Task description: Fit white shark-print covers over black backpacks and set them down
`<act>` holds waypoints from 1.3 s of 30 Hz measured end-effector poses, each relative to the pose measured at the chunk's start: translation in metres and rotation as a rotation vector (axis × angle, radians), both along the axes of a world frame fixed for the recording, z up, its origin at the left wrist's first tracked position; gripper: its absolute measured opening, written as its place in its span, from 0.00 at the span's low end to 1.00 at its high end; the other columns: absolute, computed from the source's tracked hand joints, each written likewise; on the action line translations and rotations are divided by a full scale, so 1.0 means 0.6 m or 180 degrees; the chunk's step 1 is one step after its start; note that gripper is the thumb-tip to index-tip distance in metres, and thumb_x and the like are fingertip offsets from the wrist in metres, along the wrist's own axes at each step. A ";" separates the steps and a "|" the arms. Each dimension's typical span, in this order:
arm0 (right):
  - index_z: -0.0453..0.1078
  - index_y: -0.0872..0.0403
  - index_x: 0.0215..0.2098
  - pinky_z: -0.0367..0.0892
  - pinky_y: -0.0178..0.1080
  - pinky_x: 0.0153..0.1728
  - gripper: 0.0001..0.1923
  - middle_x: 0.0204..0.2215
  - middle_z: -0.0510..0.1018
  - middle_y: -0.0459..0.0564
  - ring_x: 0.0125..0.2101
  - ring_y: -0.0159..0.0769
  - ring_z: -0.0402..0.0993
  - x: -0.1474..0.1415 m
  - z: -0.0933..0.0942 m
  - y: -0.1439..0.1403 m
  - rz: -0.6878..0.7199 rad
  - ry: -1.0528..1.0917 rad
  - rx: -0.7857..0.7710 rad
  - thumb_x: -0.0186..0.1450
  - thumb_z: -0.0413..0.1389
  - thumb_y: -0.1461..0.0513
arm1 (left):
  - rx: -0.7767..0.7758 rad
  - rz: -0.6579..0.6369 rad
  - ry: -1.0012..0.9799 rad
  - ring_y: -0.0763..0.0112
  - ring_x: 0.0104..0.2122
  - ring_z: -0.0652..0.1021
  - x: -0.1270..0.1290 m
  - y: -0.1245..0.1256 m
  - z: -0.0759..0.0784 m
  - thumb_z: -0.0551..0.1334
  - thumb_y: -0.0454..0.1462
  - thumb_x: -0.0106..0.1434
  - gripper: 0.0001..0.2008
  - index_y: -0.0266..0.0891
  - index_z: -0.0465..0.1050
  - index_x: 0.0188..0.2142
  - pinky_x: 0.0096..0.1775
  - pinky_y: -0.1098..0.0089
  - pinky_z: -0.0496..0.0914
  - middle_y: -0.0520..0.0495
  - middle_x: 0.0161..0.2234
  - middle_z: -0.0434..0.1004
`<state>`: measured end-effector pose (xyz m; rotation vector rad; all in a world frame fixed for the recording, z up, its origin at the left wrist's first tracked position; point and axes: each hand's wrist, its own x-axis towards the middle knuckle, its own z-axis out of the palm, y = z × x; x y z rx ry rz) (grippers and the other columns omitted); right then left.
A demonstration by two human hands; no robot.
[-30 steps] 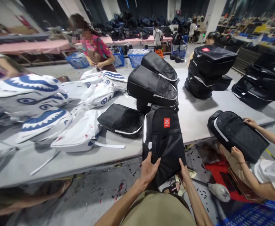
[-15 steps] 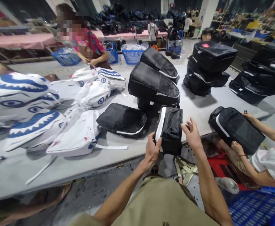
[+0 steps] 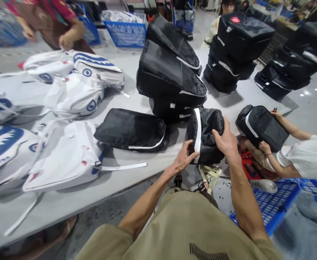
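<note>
A black backpack (image 3: 205, 139) with a white zip strip stands at the table's front edge, between my hands. My left hand (image 3: 184, 157) grips its lower left side, thumb on the front near the white strip. On the right, my right hand (image 3: 226, 140) clasps the bag with the thumb pressed into its crumpled face. The fingertips behind the bag are partly hidden. Left of it another black backpack (image 3: 129, 128) lies flat. Behind it rises a stack of black backpacks (image 3: 169, 79).
White backpacks with blue shark faces (image 3: 63, 155) cover the left of the grey table (image 3: 115, 191). More black stacks (image 3: 236, 50) stand at the back right. A co-worker in white (image 3: 304, 155) handles a black bag (image 3: 266, 126) on the right. A blue crate (image 3: 272, 202) sits below.
My right hand has closed onto the bag's right side, where it was only near the edge before. The bag has turned and shifted slightly right. The view has tilted down.
</note>
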<state>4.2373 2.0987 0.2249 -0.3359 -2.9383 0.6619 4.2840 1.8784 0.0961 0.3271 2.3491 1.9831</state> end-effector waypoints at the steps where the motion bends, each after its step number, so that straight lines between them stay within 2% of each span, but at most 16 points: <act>1: 0.50 0.53 0.86 0.77 0.62 0.55 0.47 0.55 0.86 0.67 0.49 0.65 0.86 -0.004 0.000 0.005 -0.0023 0.0020 0.0012 0.75 0.56 0.46 | 0.0057 -0.0145 0.0076 0.55 0.52 0.82 -0.002 -0.004 -0.007 0.69 0.54 0.72 0.32 0.43 0.70 0.69 0.59 0.57 0.77 0.40 0.57 0.83; 4: 0.52 0.54 0.85 0.75 0.62 0.59 0.47 0.59 0.84 0.67 0.55 0.66 0.84 -0.013 0.004 0.013 -0.0070 0.0092 0.0005 0.74 0.57 0.47 | 0.0104 -0.0389 0.0234 0.56 0.52 0.82 -0.002 -0.007 -0.028 0.65 0.51 0.76 0.31 0.42 0.69 0.73 0.60 0.55 0.77 0.40 0.56 0.84; 8: 0.51 0.52 0.85 0.73 0.63 0.64 0.47 0.66 0.80 0.65 0.61 0.67 0.81 -0.015 0.011 0.011 -0.0143 0.0066 -0.0044 0.74 0.58 0.48 | 0.0020 -0.0248 0.0315 0.54 0.56 0.81 0.009 0.008 -0.045 0.63 0.48 0.78 0.30 0.40 0.67 0.75 0.63 0.53 0.76 0.38 0.61 0.81; 11: 0.50 0.51 0.85 0.73 0.65 0.64 0.46 0.67 0.79 0.65 0.61 0.67 0.81 -0.011 0.012 0.007 -0.0181 0.0019 0.0042 0.75 0.57 0.48 | 0.0068 -0.0128 0.0394 0.54 0.59 0.80 0.012 0.018 -0.049 0.59 0.46 0.80 0.27 0.41 0.69 0.73 0.65 0.53 0.75 0.38 0.63 0.80; 14: 0.49 0.51 0.86 0.74 0.66 0.62 0.46 0.64 0.81 0.65 0.57 0.66 0.83 -0.007 0.009 0.002 -0.0241 -0.0002 0.0168 0.75 0.56 0.47 | 0.0145 -0.0011 0.0421 0.54 0.59 0.80 0.006 0.024 -0.053 0.59 0.44 0.79 0.24 0.42 0.72 0.70 0.64 0.54 0.74 0.39 0.61 0.82; 18: 0.48 0.54 0.86 0.74 0.64 0.62 0.46 0.62 0.82 0.68 0.56 0.67 0.84 -0.002 0.006 -0.008 -0.0117 0.0048 0.0221 0.76 0.55 0.47 | 0.0396 0.0313 -0.0011 0.55 0.57 0.81 0.004 0.045 -0.063 0.61 0.39 0.72 0.25 0.42 0.74 0.67 0.63 0.54 0.75 0.41 0.59 0.83; 22: 0.47 0.55 0.86 0.73 0.65 0.63 0.46 0.61 0.83 0.69 0.57 0.68 0.84 0.006 0.008 -0.012 -0.0004 0.0035 0.0243 0.77 0.53 0.47 | 0.0759 0.0805 -0.0438 0.57 0.57 0.82 0.023 0.073 -0.068 0.60 0.34 0.66 0.25 0.40 0.73 0.63 0.62 0.56 0.76 0.40 0.59 0.83; 24: 0.48 0.54 0.86 0.74 0.64 0.62 0.46 0.59 0.84 0.69 0.56 0.67 0.84 0.011 0.009 -0.007 0.0013 0.0026 0.0256 0.77 0.53 0.47 | 0.0562 0.1003 -0.0220 0.57 0.55 0.83 0.027 0.069 -0.064 0.61 0.33 0.65 0.26 0.41 0.73 0.63 0.60 0.56 0.78 0.39 0.58 0.83; 26: 0.48 0.54 0.86 0.75 0.63 0.60 0.45 0.57 0.85 0.69 0.54 0.67 0.85 0.017 0.010 -0.001 0.0096 0.0045 0.0314 0.77 0.53 0.47 | 0.0083 0.1021 0.0365 0.55 0.55 0.83 0.019 0.049 -0.050 0.64 0.35 0.66 0.26 0.43 0.75 0.64 0.61 0.54 0.78 0.39 0.59 0.84; 28: 0.48 0.56 0.86 0.77 0.61 0.56 0.45 0.52 0.87 0.70 0.49 0.66 0.87 0.024 0.009 0.001 0.0209 0.0051 0.0415 0.78 0.52 0.47 | -0.0523 0.0854 0.1096 0.50 0.58 0.83 -0.002 0.026 -0.024 0.66 0.37 0.67 0.25 0.44 0.77 0.63 0.63 0.51 0.75 0.37 0.60 0.83; 30: 0.46 0.58 0.86 0.79 0.60 0.52 0.45 0.46 0.88 0.70 0.44 0.65 0.88 0.035 0.006 -0.004 0.0315 0.0013 0.0541 0.79 0.51 0.47 | -0.1068 0.0710 0.1575 0.47 0.59 0.82 -0.033 0.014 0.012 0.67 0.38 0.69 0.26 0.44 0.77 0.66 0.64 0.51 0.74 0.35 0.61 0.83; 32: 0.44 0.61 0.86 0.79 0.59 0.49 0.45 0.42 0.88 0.69 0.41 0.65 0.88 0.048 0.002 -0.011 0.0382 -0.0038 0.0680 0.80 0.49 0.48 | -0.1494 0.0769 0.1547 0.48 0.55 0.84 -0.068 0.019 0.047 0.65 0.36 0.71 0.29 0.41 0.73 0.71 0.59 0.54 0.75 0.34 0.58 0.85; 34: 0.42 0.63 0.86 0.80 0.59 0.48 0.46 0.40 0.88 0.69 0.39 0.65 0.88 0.063 -0.001 -0.015 0.0398 -0.0082 0.0772 0.80 0.47 0.48 | -0.1821 0.0856 0.1184 0.49 0.48 0.85 -0.103 0.028 0.064 0.64 0.36 0.73 0.29 0.39 0.71 0.72 0.51 0.57 0.74 0.34 0.51 0.87; 36: 0.42 0.63 0.87 0.80 0.58 0.47 0.46 0.40 0.88 0.69 0.38 0.64 0.88 0.076 -0.003 -0.004 0.0339 -0.0102 0.0746 0.80 0.48 0.48 | -0.2043 0.0861 0.0681 0.49 0.44 0.85 -0.129 0.021 0.055 0.63 0.39 0.77 0.23 0.39 0.75 0.68 0.48 0.59 0.72 0.36 0.45 0.87; 39: 0.48 0.56 0.87 0.80 0.58 0.50 0.44 0.47 0.89 0.67 0.42 0.63 0.89 0.089 -0.008 0.040 0.0258 -0.0019 0.0455 0.79 0.50 0.47 | -0.2045 0.0944 -0.0326 0.50 0.46 0.85 -0.134 -0.026 -0.005 0.59 0.42 0.81 0.17 0.41 0.80 0.61 0.49 0.60 0.70 0.35 0.47 0.86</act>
